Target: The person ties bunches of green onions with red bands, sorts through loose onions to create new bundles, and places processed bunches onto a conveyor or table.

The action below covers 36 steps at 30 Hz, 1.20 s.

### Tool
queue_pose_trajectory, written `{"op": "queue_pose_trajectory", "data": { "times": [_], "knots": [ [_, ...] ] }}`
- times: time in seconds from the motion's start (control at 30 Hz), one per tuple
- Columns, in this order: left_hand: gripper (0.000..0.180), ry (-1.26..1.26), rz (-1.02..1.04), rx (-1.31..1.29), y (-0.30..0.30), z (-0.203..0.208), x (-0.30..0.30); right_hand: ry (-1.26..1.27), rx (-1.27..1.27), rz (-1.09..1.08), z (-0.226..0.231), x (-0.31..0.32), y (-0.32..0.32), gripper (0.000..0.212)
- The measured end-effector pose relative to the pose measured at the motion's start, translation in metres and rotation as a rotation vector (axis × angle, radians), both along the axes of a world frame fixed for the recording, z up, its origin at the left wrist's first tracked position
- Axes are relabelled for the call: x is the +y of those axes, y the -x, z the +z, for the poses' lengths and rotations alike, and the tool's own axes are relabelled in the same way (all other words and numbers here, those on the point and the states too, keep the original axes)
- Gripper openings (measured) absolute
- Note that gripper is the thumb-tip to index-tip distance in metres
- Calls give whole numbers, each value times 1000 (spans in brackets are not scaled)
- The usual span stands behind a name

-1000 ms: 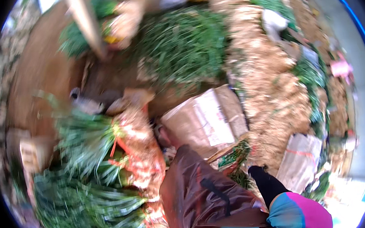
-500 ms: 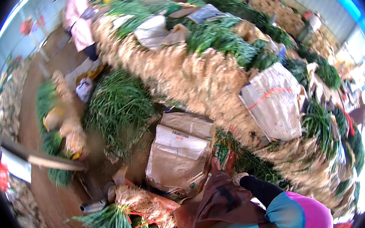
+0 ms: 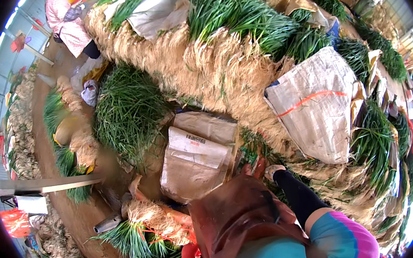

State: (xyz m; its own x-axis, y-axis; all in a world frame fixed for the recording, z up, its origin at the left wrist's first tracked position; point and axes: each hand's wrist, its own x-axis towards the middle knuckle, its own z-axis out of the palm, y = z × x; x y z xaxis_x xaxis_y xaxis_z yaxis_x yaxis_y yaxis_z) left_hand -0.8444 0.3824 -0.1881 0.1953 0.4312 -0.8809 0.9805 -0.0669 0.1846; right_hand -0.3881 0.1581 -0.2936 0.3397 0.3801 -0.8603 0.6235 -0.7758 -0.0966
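Note:
My left hand (image 3: 190, 255), in a red glove with a dark sleeve, is low in the view beside a bundle of green onion-like plants (image 3: 140, 240) tied with red string. Its fingers are too small and partly hidden to read. My right hand (image 3: 273, 172), pale-gloved at the end of a black sleeve, reaches down by loose green leaves (image 3: 254, 144) at the foot of a long root-covered heap (image 3: 197, 76). What it touches, if anything, cannot be made out. A brown apron (image 3: 233, 210) covers my lap between the two arms.
A flattened brown sack (image 3: 198, 174) lies just ahead. A pale sack with a red stripe (image 3: 315, 104) rests on the heap. Left of it is a leafy green pile (image 3: 129, 111). A wooden bar (image 3: 49, 184) juts in from the left. A person in pink (image 3: 67, 25) stands far left.
My red-gloved left hand has come into view at the bottom beside the tied bundle. My view has turned, and the apron spreads wider in it. My right arm stays reached out.

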Motion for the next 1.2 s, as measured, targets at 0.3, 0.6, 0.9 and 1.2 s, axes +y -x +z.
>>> {"op": "queue_pose_trajectory", "data": {
  "times": [0.3, 0.6, 0.9, 1.2],
  "knots": [
    [24, -183, -143, -147, -177, -84, -48, -132, 21, -294, -302, 35, 2, 41],
    [28, 46, -434, -14, -238, -127, -45, -373, -367, -34, -437, 176, -18, 53],
    [26, 51, 447, -30, -214, -147, -54, -684, 84, -483, -307, 221, 2, 43],
    [56, 84, 867, -795, -292, -170, -46, -1131, 158, -658, 46, 120, 3, 31]
  ]
}}
